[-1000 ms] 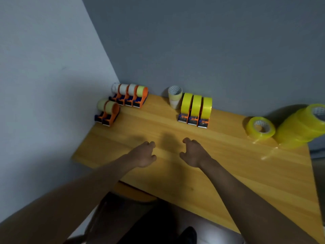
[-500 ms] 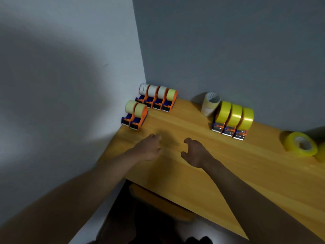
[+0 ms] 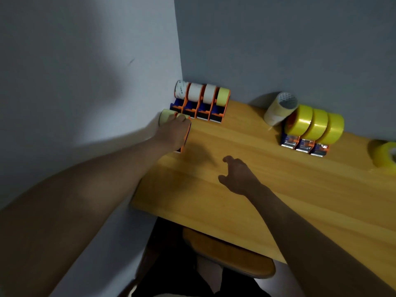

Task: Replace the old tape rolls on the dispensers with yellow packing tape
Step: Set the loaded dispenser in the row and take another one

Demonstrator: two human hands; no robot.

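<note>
My left hand (image 3: 172, 133) lies over the nearer of two orange dispensers (image 3: 186, 137) at the table's left edge, fingers curled over its pale roll. The second pale roll (image 3: 164, 115) of that pair shows beside my fingers. Behind them a row of several orange dispensers (image 3: 203, 103) with whitish and pale yellow rolls stands against the wall. Three dispensers carrying bright yellow tape (image 3: 315, 127) stand at the right. My right hand (image 3: 240, 176) hovers over the wooden table (image 3: 278, 194), loosely curled and holding nothing.
A stack of old pale rolls (image 3: 278, 109) leans against the yellow-taped dispensers. A loose yellow tape roll (image 3: 384, 156) lies at the right edge of view. Walls close the corner on the left and behind. A wooden chair seat (image 3: 229, 256) sits under the table's front edge.
My left hand has reached forward and left from the table's middle onto the near pair of dispensers. The view has swung left; my right hand stays over the table.
</note>
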